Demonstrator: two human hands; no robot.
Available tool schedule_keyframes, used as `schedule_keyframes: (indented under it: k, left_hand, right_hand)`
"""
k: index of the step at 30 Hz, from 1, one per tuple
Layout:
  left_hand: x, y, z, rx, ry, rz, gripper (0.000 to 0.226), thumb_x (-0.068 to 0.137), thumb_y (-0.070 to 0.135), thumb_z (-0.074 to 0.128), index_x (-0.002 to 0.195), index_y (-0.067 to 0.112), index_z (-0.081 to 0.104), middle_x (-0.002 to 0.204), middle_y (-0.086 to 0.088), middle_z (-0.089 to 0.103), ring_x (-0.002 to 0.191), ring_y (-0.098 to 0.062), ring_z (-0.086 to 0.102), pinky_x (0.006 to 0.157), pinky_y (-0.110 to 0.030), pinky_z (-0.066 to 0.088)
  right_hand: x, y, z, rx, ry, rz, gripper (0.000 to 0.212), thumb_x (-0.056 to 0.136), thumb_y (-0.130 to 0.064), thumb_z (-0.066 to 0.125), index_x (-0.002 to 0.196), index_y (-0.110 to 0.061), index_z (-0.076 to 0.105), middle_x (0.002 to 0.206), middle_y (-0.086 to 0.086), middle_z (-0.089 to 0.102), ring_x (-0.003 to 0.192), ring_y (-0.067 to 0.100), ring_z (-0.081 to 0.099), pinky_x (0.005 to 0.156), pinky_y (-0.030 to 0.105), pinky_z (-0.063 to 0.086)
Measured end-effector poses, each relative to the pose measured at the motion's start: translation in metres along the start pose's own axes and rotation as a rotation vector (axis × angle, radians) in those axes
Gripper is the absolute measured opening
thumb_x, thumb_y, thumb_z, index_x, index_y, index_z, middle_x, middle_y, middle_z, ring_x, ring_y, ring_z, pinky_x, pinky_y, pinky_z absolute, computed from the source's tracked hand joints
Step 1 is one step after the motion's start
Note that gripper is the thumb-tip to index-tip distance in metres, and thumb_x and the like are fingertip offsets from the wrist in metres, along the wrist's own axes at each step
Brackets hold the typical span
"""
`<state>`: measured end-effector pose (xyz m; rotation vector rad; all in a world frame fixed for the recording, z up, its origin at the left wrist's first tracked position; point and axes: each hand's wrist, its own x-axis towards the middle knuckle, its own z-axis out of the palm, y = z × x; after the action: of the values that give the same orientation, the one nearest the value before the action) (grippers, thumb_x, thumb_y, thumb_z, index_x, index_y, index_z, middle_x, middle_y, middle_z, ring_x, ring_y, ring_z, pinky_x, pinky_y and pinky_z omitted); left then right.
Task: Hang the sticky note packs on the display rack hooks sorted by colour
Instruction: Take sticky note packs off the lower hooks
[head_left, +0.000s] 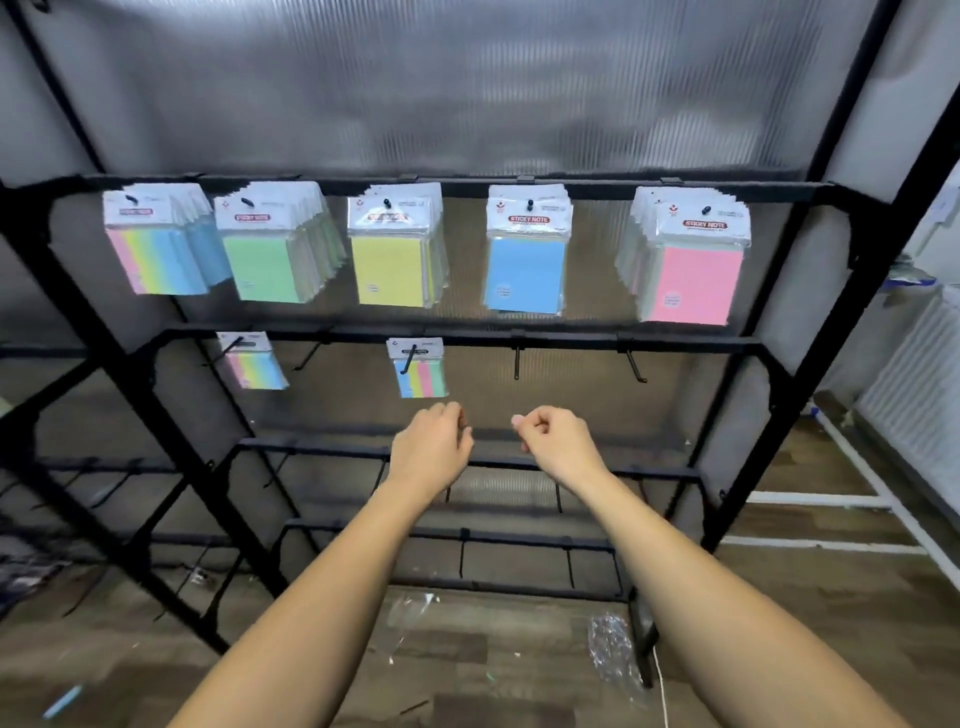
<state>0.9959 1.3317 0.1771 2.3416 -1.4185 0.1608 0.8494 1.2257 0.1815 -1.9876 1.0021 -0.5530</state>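
Backing everything, a ribbed translucent panel is glowing behind the black display rack (519, 343), and the top rail looks nearly done: multicolour packs (156, 254), green packs (267, 265), yellow packs (389, 270), blue packs (524, 270) and pink packs (693, 280) are each hanging on their own hook. Below, one striped pack (252, 366) and another small striped pack (421, 374) are hanging; two bare hooks (517, 364) to their right are offering room. Just beneath, the left hand (431, 447) and right hand (558, 441) are hovering loosely curled, apparently holding nothing.
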Motion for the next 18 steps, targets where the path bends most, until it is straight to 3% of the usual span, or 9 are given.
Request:
schedule_keyframes:
  k: [4,10,15,18]
  left_hand:
    - [-0.016,-0.042,-0.006,0.02,0.009,-0.116,0.017,0.097,0.032,0.048,0.099,0.018,0.056,0.098,0.002,0.06,0.094,-0.02,0.056,0.07,-0.037,0.049]
    - [-0.026,-0.102,-0.011,0.016,0.021,-0.239,0.021,0.098,0.034,0.047,0.101,0.017,0.058,0.101,0.0,0.06,0.097,-0.022,0.057,0.073,-0.036,0.049]
    - [-0.007,-0.14,-0.005,-0.01,-0.006,-0.219,0.02,0.098,0.034,0.047,0.099,0.018,0.058,0.1,0.001,0.06,0.096,-0.021,0.057,0.071,-0.036,0.05]
    - [0.014,-0.16,0.0,-0.015,-0.036,-0.183,0.02,0.098,0.034,0.047,0.1,0.017,0.058,0.1,0.001,0.061,0.097,-0.02,0.057,0.072,-0.036,0.049]
  right_hand:
    - [0.011,-0.014,0.041,-0.036,-0.067,-0.043,0.033,0.097,-0.043,0.056,0.076,-0.019,0.066,0.074,-0.001,0.071,0.077,0.019,0.065,0.078,0.036,0.054]
    - [0.029,-0.032,0.086,-0.076,-0.091,-0.034,0.035,0.097,-0.043,0.056,0.075,-0.017,0.063,0.069,-0.004,0.064,0.074,0.018,0.059,0.074,0.031,0.048]
    - [0.053,-0.04,0.115,-0.108,-0.043,0.017,0.035,0.097,-0.046,0.055,0.078,-0.018,0.062,0.071,-0.007,0.061,0.077,0.018,0.059,0.076,0.032,0.049]
    - [0.074,-0.044,0.129,-0.13,-0.008,0.076,0.033,0.096,-0.049,0.056,0.086,-0.019,0.063,0.082,-0.004,0.066,0.086,0.019,0.063,0.082,0.036,0.054]
